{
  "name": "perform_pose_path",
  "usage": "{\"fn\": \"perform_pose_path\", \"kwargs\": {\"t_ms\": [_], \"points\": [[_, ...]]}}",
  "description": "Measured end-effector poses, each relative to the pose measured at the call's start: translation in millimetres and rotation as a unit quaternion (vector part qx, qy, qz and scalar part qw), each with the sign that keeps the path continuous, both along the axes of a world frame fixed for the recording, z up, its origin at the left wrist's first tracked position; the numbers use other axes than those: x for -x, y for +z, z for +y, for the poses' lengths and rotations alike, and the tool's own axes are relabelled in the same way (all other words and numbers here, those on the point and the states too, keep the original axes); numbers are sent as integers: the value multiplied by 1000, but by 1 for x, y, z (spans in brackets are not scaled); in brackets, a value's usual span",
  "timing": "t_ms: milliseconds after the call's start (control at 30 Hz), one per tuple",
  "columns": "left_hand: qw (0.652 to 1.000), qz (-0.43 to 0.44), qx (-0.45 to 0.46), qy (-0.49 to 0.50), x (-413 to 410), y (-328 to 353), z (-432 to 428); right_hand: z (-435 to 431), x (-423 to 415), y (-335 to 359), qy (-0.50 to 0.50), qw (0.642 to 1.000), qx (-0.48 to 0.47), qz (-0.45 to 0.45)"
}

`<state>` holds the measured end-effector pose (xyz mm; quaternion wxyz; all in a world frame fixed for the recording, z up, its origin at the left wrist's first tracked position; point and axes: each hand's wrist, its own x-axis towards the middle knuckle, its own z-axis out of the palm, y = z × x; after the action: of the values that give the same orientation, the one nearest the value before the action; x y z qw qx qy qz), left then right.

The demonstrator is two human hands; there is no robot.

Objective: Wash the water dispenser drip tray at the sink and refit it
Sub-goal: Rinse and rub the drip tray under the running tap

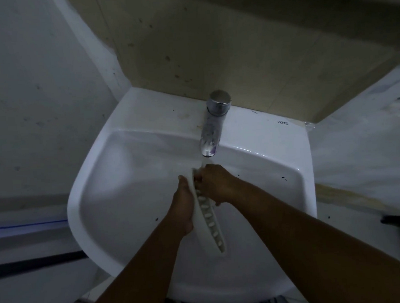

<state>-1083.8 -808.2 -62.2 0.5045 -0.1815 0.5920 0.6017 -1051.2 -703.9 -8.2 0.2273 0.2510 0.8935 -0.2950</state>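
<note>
gripping the back of the tray (209,222), the left hand (183,205) is holding it on edge over the sink (84,180); the right hand (215,183) is curling its fingers round the tray's top end, just below the tap (212,123).

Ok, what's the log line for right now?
step: washing | drip tray: on edge over sink, below tap | left hand: holds its side | right hand: grips top end
</note>
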Motion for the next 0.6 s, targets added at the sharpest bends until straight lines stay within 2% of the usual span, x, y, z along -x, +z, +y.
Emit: {"fn": "perform_pose_path", "kwargs": {"t_ms": [233, 267, 367, 433, 600], "points": [[999, 25, -28, 25, -7, 9, 5, -18, -16, -2, 3, 998, 15, 58], [999, 25, -29, 35, -5, 9, 5, -17, -15, -3, -8, 996, -19, 92], [999, 15, -29, 44, 1, 7, 2, -12, -15, -4, -146, 981, 13, 130], [999, -1, -28, 44, 2, 6, 0, -10, -16, -3, -203, 964, 41, 166], [999, 11, -23, 32, -4, 6, 4, -3, -8, -1, -156, 973, 4, 168]]}}
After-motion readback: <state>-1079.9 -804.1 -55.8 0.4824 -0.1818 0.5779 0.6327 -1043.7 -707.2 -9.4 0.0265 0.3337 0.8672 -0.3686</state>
